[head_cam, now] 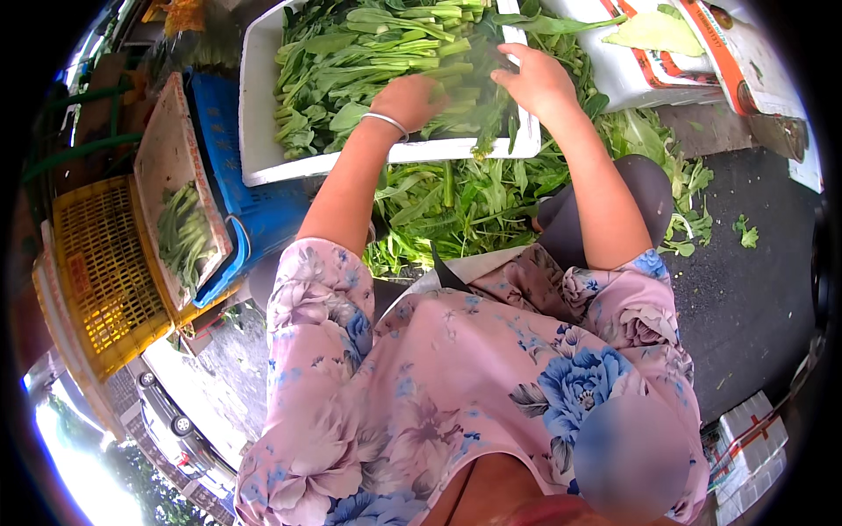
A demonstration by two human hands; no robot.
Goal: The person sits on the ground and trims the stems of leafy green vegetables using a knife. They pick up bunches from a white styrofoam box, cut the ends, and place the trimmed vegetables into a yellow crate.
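My left hand (409, 103), with a pale bangle (387, 120) at the wrist, lies on the leafy green stems (368, 62) in a white foam box (253, 98). Its fingertips blur into the greens, so I cannot tell whether they grip any. At the box's right side is my right hand (538, 80), thumb and forefinger apart. Dark space shows between those fingers, and no held thing is plain there. The stems lie in layers, cut ends mostly to the right. A small sprig with yellow buds (483, 148) hangs at the near rim.
Loose leaves (460, 204) are heaped below the box, between my legs. On the left stand a blue crate (263, 217), a yellow plastic basket (112, 263) and a tilted foam lid (171, 164) bearing greens. More foam boxes (631, 66) stand at upper right, beside dark ground (743, 296).
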